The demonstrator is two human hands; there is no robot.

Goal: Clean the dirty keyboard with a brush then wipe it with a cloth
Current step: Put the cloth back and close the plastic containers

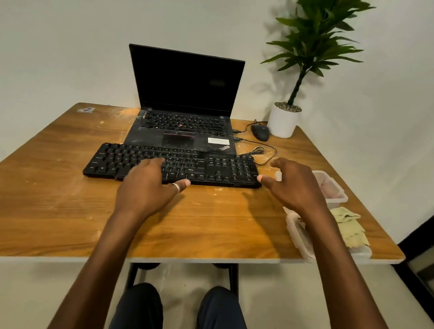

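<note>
- The left hand lies flat on the keys with fingers straight, steadying and gripping nothing.
- The right hand hovers spread and empty just off the keyboard's right end, above a plastic container.
- The black keyboard sits mid-table, right against the open laptop. Its long axis runs left to right, with the number pad on the person's right.
- Brushing looks not yet begun, and I can't spot a brush. The next move calls for fetching one.
- The yellow-green cloth waits near the table's right edge.

Matt black plastic keyboard on scuffed, grained wooden table; crumpled cloth.
</note>
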